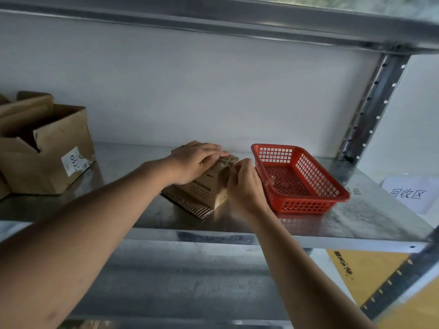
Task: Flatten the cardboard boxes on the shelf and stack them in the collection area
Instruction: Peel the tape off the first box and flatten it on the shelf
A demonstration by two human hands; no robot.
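You are pinning a small cardboard box (pixel 204 186) to the metal shelf (pixel 356 217) with your left hand (pixel 197 160), the palm lying across its top and the fingers stretched flat toward the far right corner, apparently so the box cannot slide while the other hand is working on it. Your right hand (pixel 242 184) is curling against the box's right end, its fingertips pinching what looks like a strip of tape or a flap edge just beside your left fingertips; exactly what it is gripping is too small to tell. The box is sitting mid-shelf, directly under your left fingers and just left of a red basket (pixel 306 186), which is lying close against the back of your right hand. It is resting still unflattened on loose corrugated pieces, its long axis running from the near left to the far right, the far end pointing toward the back wall beyond your fingertips. A bigger open box (pixel 47 153) is waiting well off to the left of your left wrist, flaps up. A paper sign (pixel 408 193) well beyond your right hand, past the basket, probably marks the collection area, and nothing flattened is showing there yet.
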